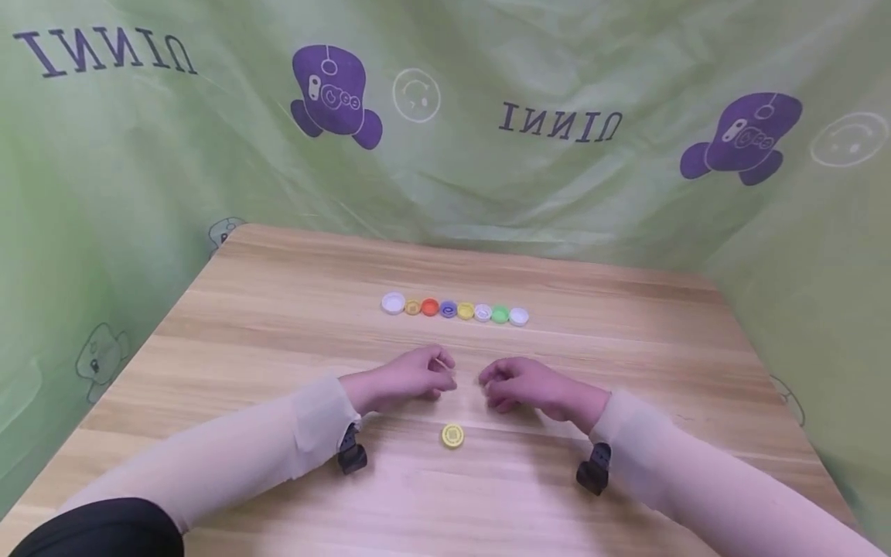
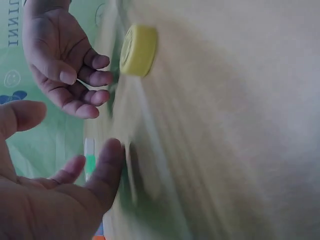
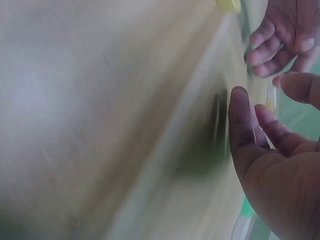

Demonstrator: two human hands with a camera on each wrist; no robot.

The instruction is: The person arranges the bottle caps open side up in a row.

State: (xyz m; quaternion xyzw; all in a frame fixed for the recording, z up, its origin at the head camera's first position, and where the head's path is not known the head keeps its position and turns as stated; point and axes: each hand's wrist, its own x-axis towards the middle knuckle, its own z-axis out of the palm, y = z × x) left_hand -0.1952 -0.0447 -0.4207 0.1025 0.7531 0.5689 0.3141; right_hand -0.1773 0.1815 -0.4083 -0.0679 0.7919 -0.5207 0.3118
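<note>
A yellow bottle cap [image 1: 452,436] lies on the table by itself, nearer the person than both hands. The left hand [image 1: 412,374] is just beyond it to the left, fingers loosely bent and holding nothing. Facing it from the right, the right hand [image 1: 527,385] has relaxed fingers with nothing in them. A gap separates the fingertips of the two hands. In the left wrist view the cap [image 2: 139,51] shows its thick side wall; in the right wrist view only an edge of the cap [image 3: 229,5] appears at the top.
Beyond the hands runs a row of several caps touching side by side, among them a white cap [image 1: 393,303], a red cap [image 1: 430,308] and a green cap [image 1: 500,313]. The wooden table [image 1: 292,286] ends at a green printed curtain [image 1: 445,186].
</note>
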